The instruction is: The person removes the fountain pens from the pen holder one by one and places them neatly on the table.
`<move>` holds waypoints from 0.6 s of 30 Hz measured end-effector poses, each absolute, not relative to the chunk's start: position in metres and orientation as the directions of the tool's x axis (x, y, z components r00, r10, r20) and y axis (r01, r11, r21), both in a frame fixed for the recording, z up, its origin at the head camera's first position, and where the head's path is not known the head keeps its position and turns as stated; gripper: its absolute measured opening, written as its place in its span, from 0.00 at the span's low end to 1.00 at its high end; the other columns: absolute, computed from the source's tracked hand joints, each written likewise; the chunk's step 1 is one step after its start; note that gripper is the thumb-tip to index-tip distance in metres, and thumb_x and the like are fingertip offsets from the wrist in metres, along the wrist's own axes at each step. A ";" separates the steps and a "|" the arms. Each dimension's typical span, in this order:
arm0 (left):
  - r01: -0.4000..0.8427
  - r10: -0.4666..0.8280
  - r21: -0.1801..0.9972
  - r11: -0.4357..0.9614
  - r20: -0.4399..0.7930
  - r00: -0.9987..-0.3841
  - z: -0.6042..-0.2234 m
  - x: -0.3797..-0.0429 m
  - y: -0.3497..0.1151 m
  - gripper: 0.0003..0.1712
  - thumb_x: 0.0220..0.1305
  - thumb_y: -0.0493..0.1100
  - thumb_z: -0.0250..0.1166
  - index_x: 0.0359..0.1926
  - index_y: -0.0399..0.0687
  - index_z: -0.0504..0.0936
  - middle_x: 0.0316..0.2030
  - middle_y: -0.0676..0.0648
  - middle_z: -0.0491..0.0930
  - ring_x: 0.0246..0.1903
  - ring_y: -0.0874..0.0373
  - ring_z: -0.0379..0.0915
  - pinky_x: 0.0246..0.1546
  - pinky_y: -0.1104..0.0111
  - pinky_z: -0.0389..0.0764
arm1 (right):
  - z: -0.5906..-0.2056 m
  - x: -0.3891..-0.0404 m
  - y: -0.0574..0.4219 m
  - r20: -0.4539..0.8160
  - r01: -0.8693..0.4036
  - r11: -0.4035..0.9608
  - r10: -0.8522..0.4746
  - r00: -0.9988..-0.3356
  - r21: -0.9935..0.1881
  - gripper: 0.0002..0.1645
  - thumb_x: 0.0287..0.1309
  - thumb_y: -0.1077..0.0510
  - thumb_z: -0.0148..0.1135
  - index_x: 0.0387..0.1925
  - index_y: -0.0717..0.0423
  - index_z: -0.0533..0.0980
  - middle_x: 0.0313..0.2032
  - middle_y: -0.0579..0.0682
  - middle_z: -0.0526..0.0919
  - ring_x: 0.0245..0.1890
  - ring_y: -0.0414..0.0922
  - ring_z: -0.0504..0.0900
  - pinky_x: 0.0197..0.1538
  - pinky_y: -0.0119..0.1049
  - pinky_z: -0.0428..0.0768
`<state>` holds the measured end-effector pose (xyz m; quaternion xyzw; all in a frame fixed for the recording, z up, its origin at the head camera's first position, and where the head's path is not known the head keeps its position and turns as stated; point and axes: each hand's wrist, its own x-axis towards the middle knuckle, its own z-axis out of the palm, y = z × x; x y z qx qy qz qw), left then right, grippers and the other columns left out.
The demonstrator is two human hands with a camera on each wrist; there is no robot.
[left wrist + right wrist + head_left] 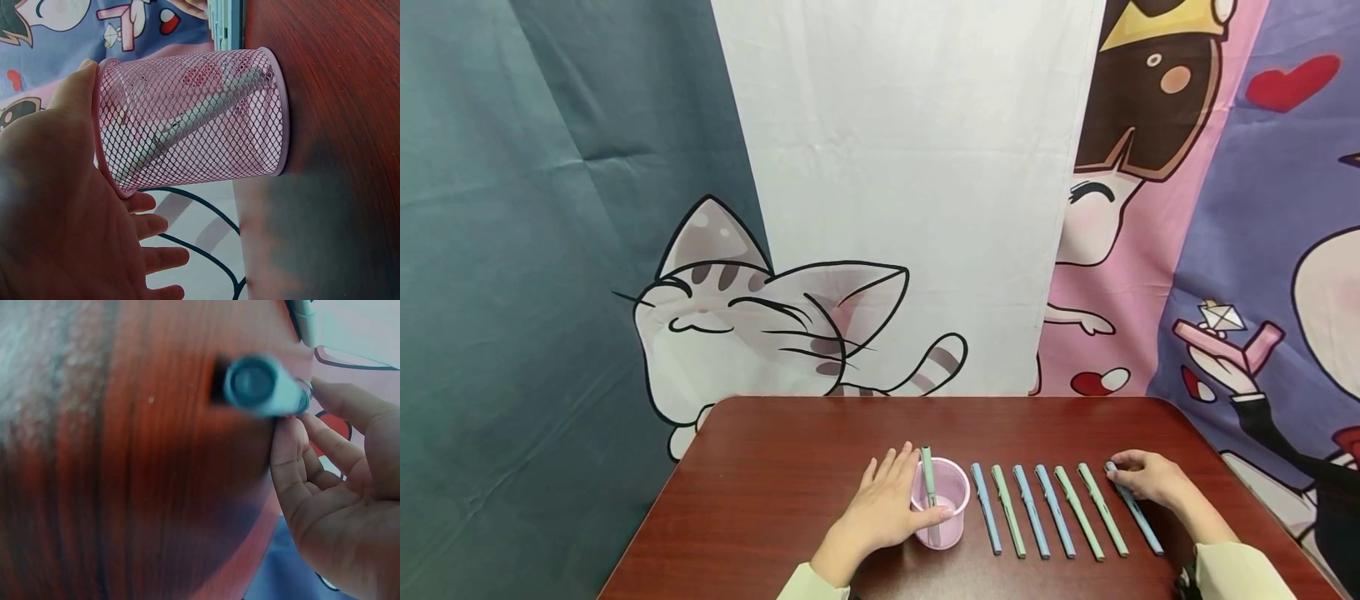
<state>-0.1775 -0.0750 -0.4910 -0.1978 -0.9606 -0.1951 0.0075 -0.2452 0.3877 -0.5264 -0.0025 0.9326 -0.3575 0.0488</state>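
Note:
A pink mesh pen cup (951, 529) stands upright on the table. A green pen (928, 475) leans inside it, and its length shows through the mesh in the left wrist view. My left hand (883, 508) rests against the cup's left side, fingers straight, with the thumb along the rim (97, 119). At the right end of a row of pens, my right hand (1150, 479) pinches the clip end of a blue pen (1138, 517) between thumb and fingers. That pen's near end points at the camera in the right wrist view, where it looks blurred.
Between the cup and my right hand, several blue and green pens, such as a blue pen (987, 512) and a green pen (1102, 510), lie side by side. The brown table (760, 483) ends at a cartoon-printed curtain (910, 167).

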 end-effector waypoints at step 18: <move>0.383 0.378 0.385 0.840 0.093 -0.921 -0.489 -0.175 -0.075 0.61 0.58 0.82 0.54 0.79 0.46 0.56 0.78 0.41 0.56 0.76 0.41 0.52 0.74 0.41 0.51 | -0.527 -0.242 0.388 -0.101 0.051 0.715 -0.027 -0.995 -0.697 0.28 0.60 0.56 0.70 0.53 0.74 0.76 0.38 0.58 0.85 0.32 0.43 0.83 0.34 0.35 0.84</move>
